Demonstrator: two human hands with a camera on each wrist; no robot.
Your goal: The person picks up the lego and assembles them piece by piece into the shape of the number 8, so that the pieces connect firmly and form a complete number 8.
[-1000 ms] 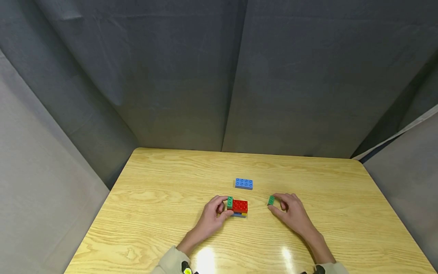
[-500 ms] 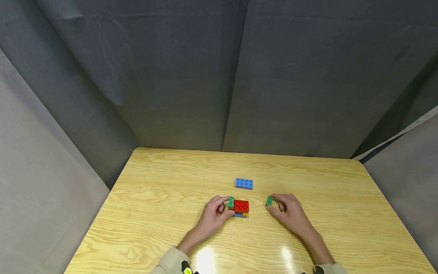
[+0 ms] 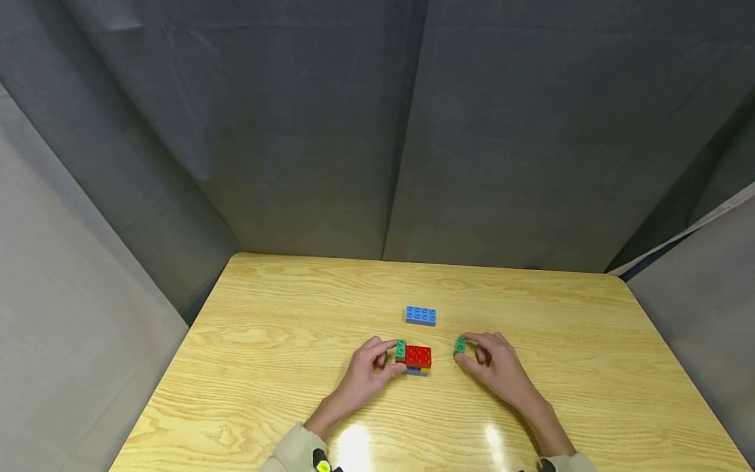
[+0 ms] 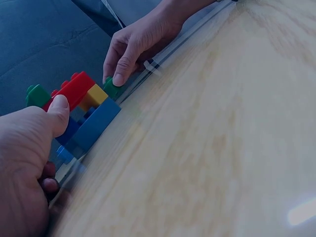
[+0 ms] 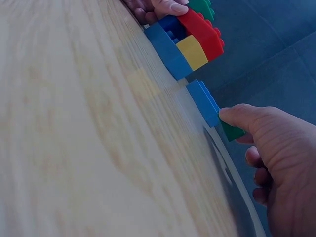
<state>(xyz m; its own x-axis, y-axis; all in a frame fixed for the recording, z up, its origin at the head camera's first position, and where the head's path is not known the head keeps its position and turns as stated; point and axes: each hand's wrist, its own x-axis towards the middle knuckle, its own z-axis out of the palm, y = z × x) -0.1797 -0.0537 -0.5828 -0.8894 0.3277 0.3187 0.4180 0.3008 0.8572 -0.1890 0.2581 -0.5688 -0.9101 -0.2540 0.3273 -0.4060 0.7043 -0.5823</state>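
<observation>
My left hand (image 3: 364, 375) grips the left end of a small stack of toy building bricks, thumb on the near side. At its bottom lies a blue brick (image 4: 96, 129); above are a dark blue brick (image 4: 70, 130) and a yellow brick (image 5: 192, 52), with a gap between them. A red brick (image 3: 418, 356) bridges these, and a green brick (image 3: 401, 350) tops its left end. To the right, my right hand (image 3: 498, 370) pinches a second small green brick (image 3: 460, 345) between thumb and finger, apart from the stack.
A loose blue eight-stud brick (image 3: 421, 316) lies on the wooden table (image 3: 283, 314) behind the stack. Grey curtains (image 3: 307, 131) hang beyond the table's back edge and at both sides.
The right hand has shifted slightly left with its green brick, closer to the stack. My left hand has slid the stack a little to the right. The loose blue brick stays put.
</observation>
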